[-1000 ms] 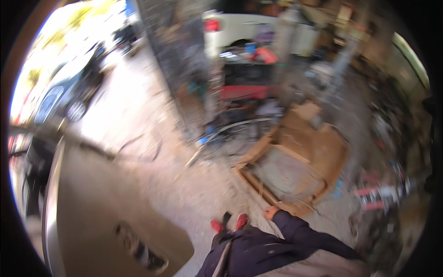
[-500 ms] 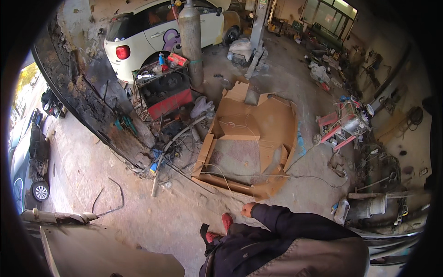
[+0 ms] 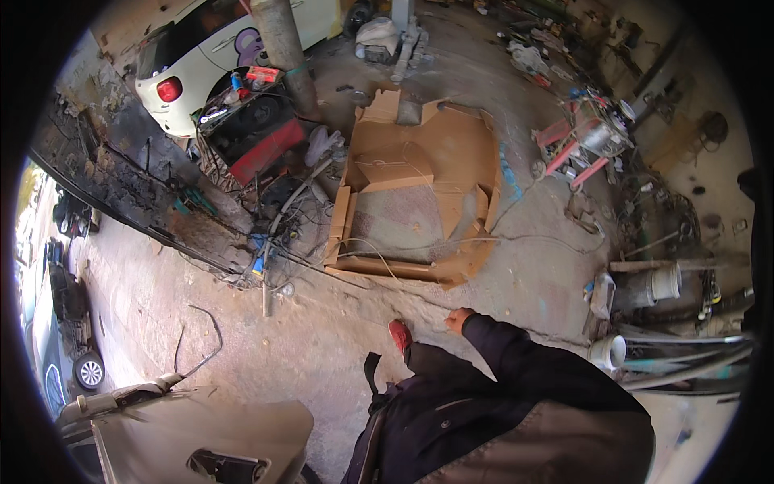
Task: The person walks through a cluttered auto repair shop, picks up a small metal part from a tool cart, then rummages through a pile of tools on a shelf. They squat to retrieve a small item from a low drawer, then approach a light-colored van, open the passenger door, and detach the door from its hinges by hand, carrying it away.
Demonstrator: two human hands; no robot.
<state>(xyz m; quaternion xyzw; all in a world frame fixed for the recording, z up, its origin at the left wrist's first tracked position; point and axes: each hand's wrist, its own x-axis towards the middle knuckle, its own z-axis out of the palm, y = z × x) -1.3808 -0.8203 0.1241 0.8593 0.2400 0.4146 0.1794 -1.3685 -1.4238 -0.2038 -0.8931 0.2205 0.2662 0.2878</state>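
My right hand (image 3: 458, 320) comes out of a dark sleeve, low in front of my body and above the concrete floor. Its fingers are curled together; whether anything small is inside them I cannot make out. My left hand is out of view. Beyond the right hand, and apart from it, a large opened cardboard sheet (image 3: 451, 153) lies on the floor with its middle cut out. A thin cable (image 3: 472, 239) runs across its near edge. One red shoe (image 3: 399, 335) shows below me, left of the hand.
At lower left stands a beige car body panel (image 3: 201, 427) with an opening. A red tool cart (image 3: 266, 153) and gas cylinder (image 3: 282, 48) stand beside a white car (image 3: 189, 60). Tangled hoses (image 3: 282, 218) lie left of the cardboard; a red-framed stand (image 3: 564, 153) is to the right.
My view has shifted, so the cardboard and cars sit higher in it and more of the beige panel shows. The right hand stays low with its fingers curled; one shoe has left view.
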